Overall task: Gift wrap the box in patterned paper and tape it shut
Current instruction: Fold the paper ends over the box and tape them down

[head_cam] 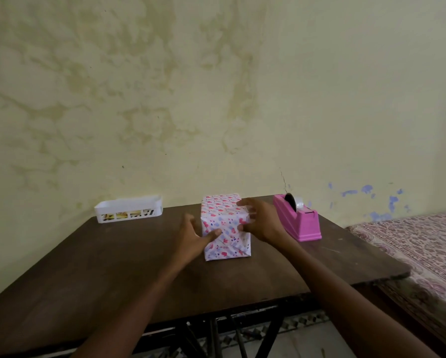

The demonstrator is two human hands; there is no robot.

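Note:
A box [224,223] wrapped in white paper with pink and blue hearts stands on the dark wooden table [113,267]. Its folded end flaps face me. My left hand [193,235] lies against the box's left side, its thumb pressing the front flap. My right hand [259,220] is at the box's upper right edge, fingers spread and loosely bent over the top, thumb on the front face. A strip of clear tape may be at the fingertips, but I cannot make it out. A pink tape dispenser [298,219] stands just right of that hand.
A white slotted plastic tray [129,209] with some items inside sits at the table's back left, against the stained wall. A bed with a patterned cover [418,254] adjoins the table's right side. The table's near edge runs across the lower frame.

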